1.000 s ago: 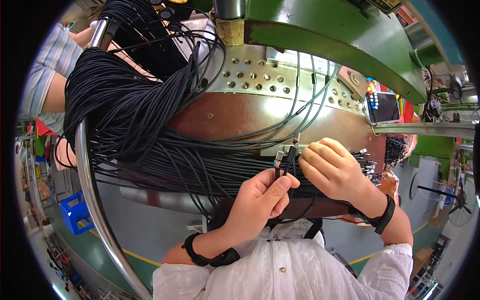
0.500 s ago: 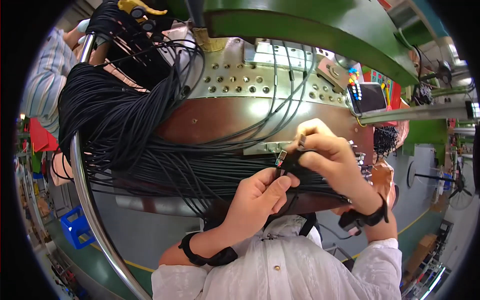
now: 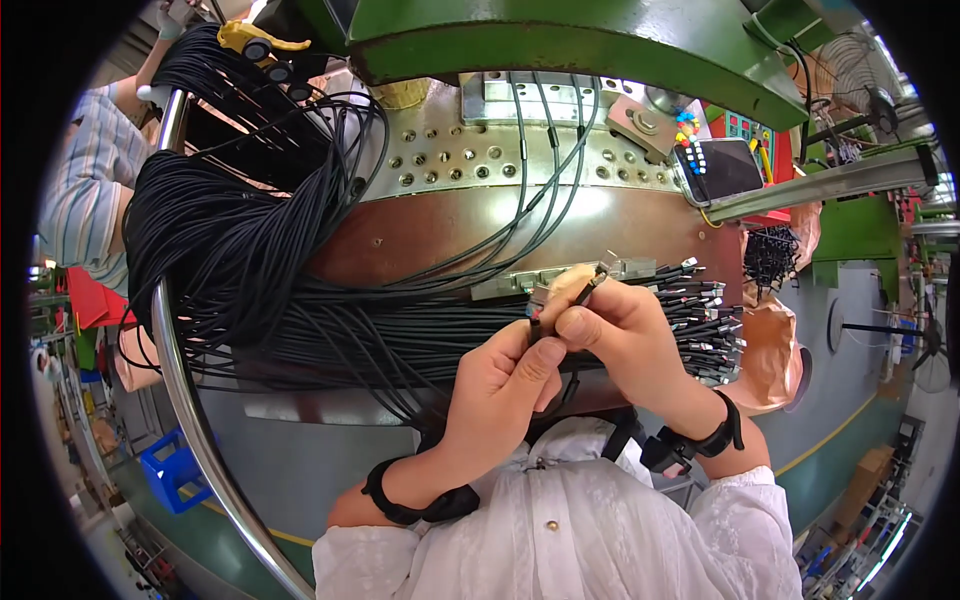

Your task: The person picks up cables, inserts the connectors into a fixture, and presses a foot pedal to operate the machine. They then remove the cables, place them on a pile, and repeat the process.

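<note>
Over the near edge of the bench my two hands meet, thumbs nearly touching. My left hand [image 3: 495,390] is closed in a pinch on a black cable's end, where a small connector with coloured wires [image 3: 536,309] sticks up past the fingers. Close beside it, my right hand [image 3: 630,335] pinches a small black piece with a metal tip [image 3: 594,284]; its exact kind is too small to make out. Beneath both hands runs a thick bundle of black cables [image 3: 400,335], their metal-tipped ends [image 3: 710,335] fanned out at the right. Behind the fingers lies a metal bar fixture [image 3: 500,288].
A curved metal rail [image 3: 185,400] carries the hanging cables at left. Across the back stand a green machine frame [image 3: 580,40] and a drilled metal plate [image 3: 455,155]. A phone [image 3: 730,168] and a metal arm [image 3: 820,185] are at right. Another person's striped clothing [image 3: 90,190] shows far left.
My right hand has come down and left, closer to my left hand, which has risen slightly. The whole view has shifted a little, uncovering more cable ends at the right.
</note>
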### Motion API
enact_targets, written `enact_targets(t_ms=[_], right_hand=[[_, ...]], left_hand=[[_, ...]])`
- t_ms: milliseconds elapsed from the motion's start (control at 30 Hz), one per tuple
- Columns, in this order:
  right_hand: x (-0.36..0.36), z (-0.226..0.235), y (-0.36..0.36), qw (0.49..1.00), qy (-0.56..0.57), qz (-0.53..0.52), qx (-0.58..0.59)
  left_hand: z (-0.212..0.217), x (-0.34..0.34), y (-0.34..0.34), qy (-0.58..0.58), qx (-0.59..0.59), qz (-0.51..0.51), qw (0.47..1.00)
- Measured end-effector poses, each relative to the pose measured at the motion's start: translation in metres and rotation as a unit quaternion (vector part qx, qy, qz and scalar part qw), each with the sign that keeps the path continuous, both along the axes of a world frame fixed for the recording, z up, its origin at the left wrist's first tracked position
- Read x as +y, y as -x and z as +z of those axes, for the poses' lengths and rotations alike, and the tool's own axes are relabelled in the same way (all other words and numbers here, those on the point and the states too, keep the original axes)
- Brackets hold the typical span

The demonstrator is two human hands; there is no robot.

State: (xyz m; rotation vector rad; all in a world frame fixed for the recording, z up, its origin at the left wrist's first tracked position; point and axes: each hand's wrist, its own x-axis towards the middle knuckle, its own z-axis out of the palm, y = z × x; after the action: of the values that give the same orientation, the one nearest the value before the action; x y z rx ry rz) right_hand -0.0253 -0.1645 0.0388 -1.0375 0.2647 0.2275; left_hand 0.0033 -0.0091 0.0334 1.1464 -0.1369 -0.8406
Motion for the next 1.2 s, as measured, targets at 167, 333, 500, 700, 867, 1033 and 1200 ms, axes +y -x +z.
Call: enact_targets(t_ms=[167, 333, 500, 700, 867, 1033, 1200], right_hand=[[-0.02, -0.001, -0.004, 0.661, 0.679, -0.077, -0.308], [-0.045, -0.007, -0.009, 0.498, 0.777, -0.094, -0.372], [-0.039, -0.017, -0.004, 0.586, 0.731, -0.122, -0.327], [-0.041, -0.042, 0.001, 0.783, 0.547, -0.186, -0.23], [-0.048, -0.046, -0.001, 0.708, 0.632, -0.044, -0.314], [-0.051, -0.043, -0.003, 0.684, 0.648, -0.019, -0.334], [-0.057, -0.036, -0.007, 0.637, 0.678, 0.023, -0.367]], left_hand=[[0.002, -0.004, -0.007, 0.024, 0.039, -0.031, 0.998], [0.015, 0.008, -0.001, -0.059, 0.081, -0.168, 0.981], [0.015, 0.008, -0.006, -0.085, 0.028, -0.18, 0.979], [0.01, 0.012, -0.022, -0.002, -0.017, -0.018, 1.0], [0.002, 0.004, -0.019, 0.088, 0.128, 0.033, 0.987], [-0.005, -0.002, -0.016, 0.081, 0.2, 0.01, 0.976], [0.001, -0.007, -0.016, 0.037, 0.207, -0.016, 0.978]])
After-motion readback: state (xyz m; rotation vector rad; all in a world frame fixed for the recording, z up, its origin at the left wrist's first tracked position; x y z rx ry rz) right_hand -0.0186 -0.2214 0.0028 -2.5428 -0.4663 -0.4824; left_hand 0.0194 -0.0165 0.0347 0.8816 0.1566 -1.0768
